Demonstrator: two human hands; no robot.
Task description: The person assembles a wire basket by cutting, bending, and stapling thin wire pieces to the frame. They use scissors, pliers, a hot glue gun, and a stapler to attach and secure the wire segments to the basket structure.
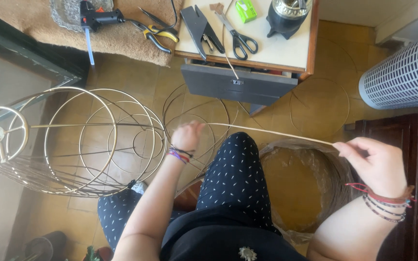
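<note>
Over the seated person's lap, a pale cane strip (276, 132) runs taut from the left hand (187, 136), closed on its end, to the right hand (376, 162), pinching it at three o'clock. At nine o'clock a wire lampshade frame (81, 140) crowds the knee; at twelve, scissors (238, 36) and pliers (155, 35) lie on the bench (262, 54).

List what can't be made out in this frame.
- Head view: left hand is motion-blurred; its grip on the cane strand is unreadable.
- Right hand: fingertips hide the strand's end.
- Wire frame: cut off by the left edge.
- Cane coil: partly behind the knee.
</note>
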